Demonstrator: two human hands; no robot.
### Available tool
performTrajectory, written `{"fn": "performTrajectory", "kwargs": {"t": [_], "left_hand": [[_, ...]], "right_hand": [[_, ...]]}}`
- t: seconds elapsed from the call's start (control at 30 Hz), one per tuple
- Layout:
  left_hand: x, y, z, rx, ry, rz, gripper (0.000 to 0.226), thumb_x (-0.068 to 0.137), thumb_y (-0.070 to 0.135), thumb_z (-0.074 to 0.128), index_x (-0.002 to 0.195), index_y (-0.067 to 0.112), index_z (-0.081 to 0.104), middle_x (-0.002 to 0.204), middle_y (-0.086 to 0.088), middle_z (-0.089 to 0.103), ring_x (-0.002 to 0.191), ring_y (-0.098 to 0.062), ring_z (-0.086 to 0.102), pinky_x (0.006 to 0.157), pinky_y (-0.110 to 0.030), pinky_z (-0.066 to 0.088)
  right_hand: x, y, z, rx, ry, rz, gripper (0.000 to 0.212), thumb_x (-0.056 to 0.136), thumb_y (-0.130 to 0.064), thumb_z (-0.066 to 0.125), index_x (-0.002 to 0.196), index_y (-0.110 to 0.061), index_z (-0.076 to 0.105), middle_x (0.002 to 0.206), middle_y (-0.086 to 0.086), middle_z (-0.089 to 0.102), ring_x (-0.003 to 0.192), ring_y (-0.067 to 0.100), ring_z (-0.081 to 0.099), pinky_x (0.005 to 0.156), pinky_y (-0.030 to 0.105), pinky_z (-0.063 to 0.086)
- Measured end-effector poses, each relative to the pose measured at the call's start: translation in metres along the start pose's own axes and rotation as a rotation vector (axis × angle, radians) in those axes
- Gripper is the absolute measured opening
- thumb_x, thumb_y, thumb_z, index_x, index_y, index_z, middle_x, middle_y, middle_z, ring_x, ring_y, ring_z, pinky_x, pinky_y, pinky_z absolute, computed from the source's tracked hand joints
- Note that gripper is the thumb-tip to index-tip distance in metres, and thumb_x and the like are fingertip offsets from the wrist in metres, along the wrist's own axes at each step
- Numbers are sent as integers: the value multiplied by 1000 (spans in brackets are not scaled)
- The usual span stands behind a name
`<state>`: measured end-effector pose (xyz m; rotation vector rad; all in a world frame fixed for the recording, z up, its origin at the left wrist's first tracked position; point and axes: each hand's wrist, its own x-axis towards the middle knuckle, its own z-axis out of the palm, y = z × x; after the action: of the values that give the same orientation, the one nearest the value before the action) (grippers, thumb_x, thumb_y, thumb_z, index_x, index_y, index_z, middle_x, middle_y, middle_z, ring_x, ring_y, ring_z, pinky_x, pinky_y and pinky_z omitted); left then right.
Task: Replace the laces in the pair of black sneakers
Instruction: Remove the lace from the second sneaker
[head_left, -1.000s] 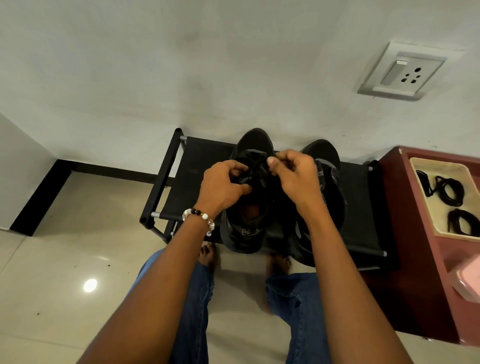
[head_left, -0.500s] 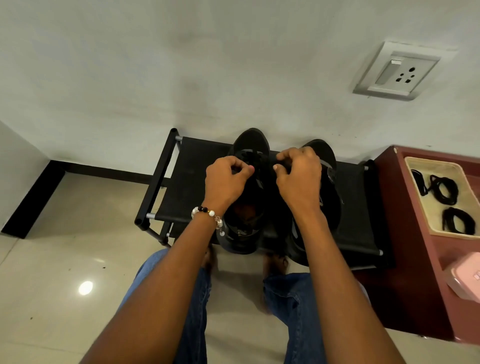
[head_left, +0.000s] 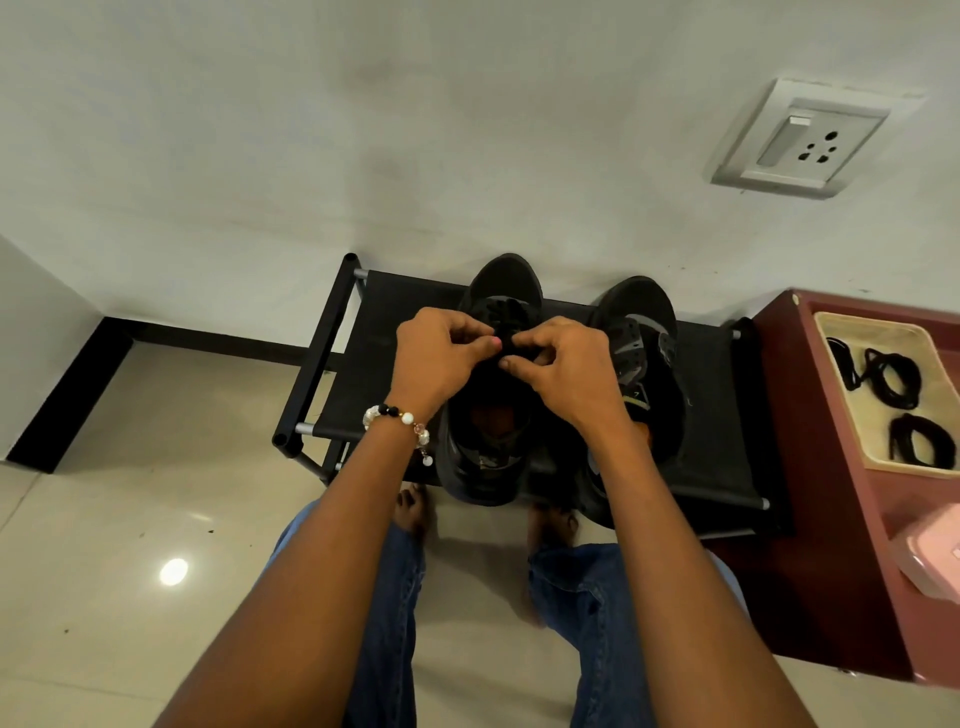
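Observation:
Two black sneakers stand side by side on a low black rack (head_left: 363, 384), toes toward the wall. Over the left sneaker (head_left: 488, 457), my left hand (head_left: 436, 358) and my right hand (head_left: 561, 364) meet above its lacing area. Both pinch the black lace (head_left: 506, 332) with curled fingers at the tongue. The right sneaker (head_left: 644, 332) stands untouched beside my right wrist. Several coils of spare black laces (head_left: 893, 379) lie in a beige tray (head_left: 852, 415) to the right.
The tray sits on a dark red cabinet (head_left: 831, 545), with a pink box (head_left: 935, 556) at its near edge. A white wall with a socket plate (head_left: 800, 140) stands behind the rack. My knees in jeans and bare feet are on the tiled floor below.
Both hands have stayed on the left sneaker's lacing, their fingertips drawing closer together over the tongue. The camera has shifted slightly.

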<state>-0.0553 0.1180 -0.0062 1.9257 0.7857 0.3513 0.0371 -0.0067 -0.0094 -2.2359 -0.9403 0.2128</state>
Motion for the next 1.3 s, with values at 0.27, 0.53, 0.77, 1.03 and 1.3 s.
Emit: {"fn": "performTrajectory", "kwargs": {"t": [0.27, 0.53, 0.77, 1.03, 1.3], "left_hand": [[0, -2, -3, 203, -66, 76, 24, 78, 22, 79, 101, 16, 74, 95, 1, 71, 84, -9, 67, 80, -24, 57], [-4, 1, 8, 368, 87, 154, 16, 83, 28, 71, 96, 19, 72, 95, 2, 67, 80, -12, 62, 68, -23, 50], [-4, -2, 9, 221, 89, 88, 15, 81, 25, 71, 96, 27, 72, 83, 10, 65, 76, -6, 61, 63, -20, 50], [-4, -2, 10, 313, 110, 193, 13, 81, 29, 73, 91, 23, 69, 92, 7, 65, 78, -9, 61, 69, -26, 53], [0, -2, 14, -157, 117, -176, 20, 91, 25, 58, 86, 7, 65, 82, -5, 65, 76, -20, 62, 71, -35, 54]], "right_hand": [[0, -5, 0, 24, 38, 89, 20, 76, -22, 79, 93, -14, 74, 71, -5, 64, 69, 14, 65, 75, 37, 58], [-2, 1, 2, 142, 64, 155, 12, 72, -16, 75, 77, -25, 70, 62, -7, 66, 58, 10, 62, 67, 37, 58], [-5, 7, 3, 401, 61, 249, 19, 78, -7, 77, 77, -20, 64, 69, -3, 63, 60, 7, 57, 61, 26, 53], [-8, -7, 9, 438, 183, 112, 34, 72, 6, 70, 98, -16, 62, 80, -2, 68, 72, 7, 63, 74, 21, 54], [-1, -8, -6, 1202, 198, 554, 44, 89, 11, 48, 114, -25, 56, 89, 0, 60, 83, 14, 61, 72, 34, 50]]}}
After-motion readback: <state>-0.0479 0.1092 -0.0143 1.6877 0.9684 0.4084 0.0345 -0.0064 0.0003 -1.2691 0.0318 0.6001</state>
